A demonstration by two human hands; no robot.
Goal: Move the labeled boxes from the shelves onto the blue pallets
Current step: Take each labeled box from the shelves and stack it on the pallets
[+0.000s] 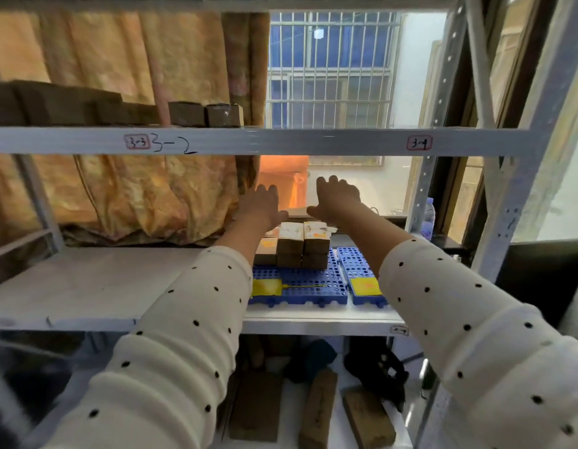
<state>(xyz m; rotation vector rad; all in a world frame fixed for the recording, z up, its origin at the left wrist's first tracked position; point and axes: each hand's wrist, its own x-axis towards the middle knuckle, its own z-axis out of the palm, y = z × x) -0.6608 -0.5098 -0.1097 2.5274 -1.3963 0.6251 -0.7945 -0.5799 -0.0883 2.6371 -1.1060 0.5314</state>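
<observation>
Both arms were stretched forward into the middle shelf bay, sleeves cream with black dots. The left hand (263, 204) was held palm down, fingers straight and spread, thumb pointing inward toward the other hand. The right hand (337, 197) mirrored it, fingers extended and slightly splayed, thumb pointing left. Neither hand grasped anything; both were released and flat, hovering above and slightly behind the stack of boxes (302, 243). Whether the palms touched the flat cardboard edge just under the thumbs could not be told.

The stack sat below and just nearer than the hands, between the two forearms. It stood on the back part of the left blue pallet (297, 285), with pale labels on top of the upper boxes. A lower box (266, 251) with an orange mark sat touching the stack on its left. A yellow tag (265, 286) lay at the front left of that pallet. A second blue pallet (359, 273) lay just beside it on the right, carrying a yellow card (365, 285), partly hidden by the right sleeve.

On the upper shelf, brown boxes (205, 114) stood in a row at left. The shelf rail (281, 141) bore the marks 3-3, 3-2 and 3-4. Long cardboard boxes (318, 413) lay on the bottom shelf.
</observation>
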